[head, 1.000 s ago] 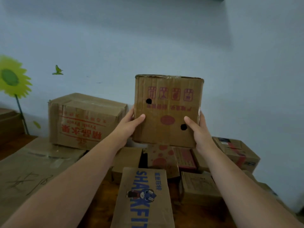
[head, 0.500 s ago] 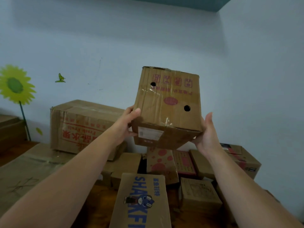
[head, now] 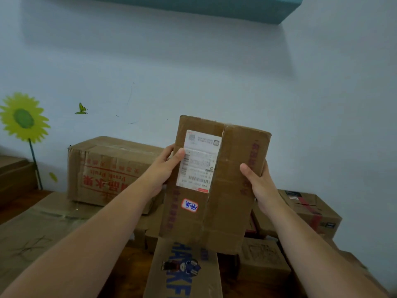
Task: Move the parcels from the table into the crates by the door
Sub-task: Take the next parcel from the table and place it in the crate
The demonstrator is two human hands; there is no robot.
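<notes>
- Parcel [head: 227, 201] of brown cardboard is hanging in the air above a crowded table [head: 126, 267], in front of a pale blue wall [head: 214, 72].
- Person's left hand [head: 165, 166] is clasping the parcel's left edge, its thumb [head: 179, 152] pressing on the rim of a white shipping label [head: 198, 161] and its fingers wrapping behind.
- Person's right hand [head: 261, 186] is clasping the right edge lower down, with its thumb [head: 247, 171] lying on the near face and its fingers curling round the back.
- Standing on end and leaning slightly to the right, the parcel is showing its taped, labelled face to the camera.
- Sitting just below the label is a small red-and-white sticker [head: 189, 205] with blue handwriting.
- Box with big blue letters [head: 182, 274] is lying on the table directly beneath the parcel, and smaller boxes [head: 263, 261] are crowding beside it.
- Large carton with red print [head: 107, 168] is sitting behind the left forearm, against the wall.
- Box with red tape [head: 311, 211] is resting at the right, beyond the right wrist.
- Sunflower decal [head: 23, 118] is decorating the wall at far left.
</notes>
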